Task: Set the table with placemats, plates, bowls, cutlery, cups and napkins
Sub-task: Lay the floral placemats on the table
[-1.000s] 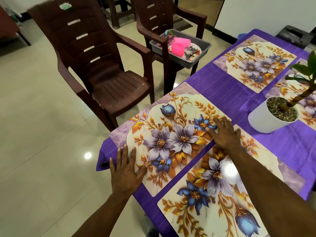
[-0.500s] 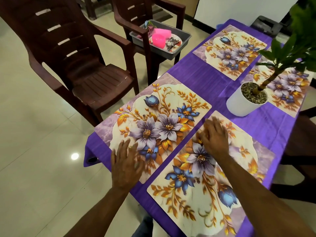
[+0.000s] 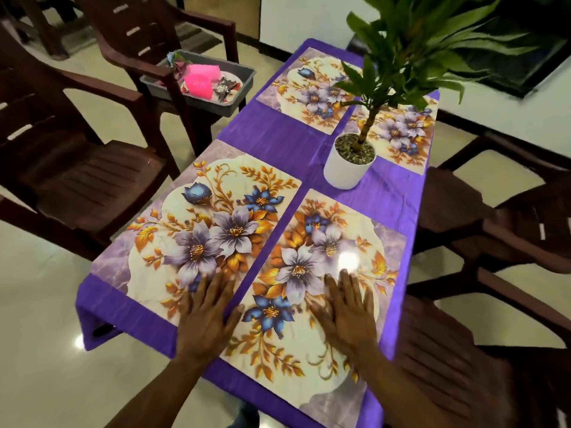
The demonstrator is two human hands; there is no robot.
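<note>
Plant pot [image 3: 346, 168] behind near placemats [image 3: 321, 273]

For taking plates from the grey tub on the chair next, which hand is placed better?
Probably the left hand. It lies flat on the near-left placemat, the side where the grey tub sits. The right hand rests farther away.

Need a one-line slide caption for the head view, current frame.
Both hands flat on the two near floral placemats: left hand, right hand; purple tablecloth, white potted plant, no dishes on the table yet.
</note>
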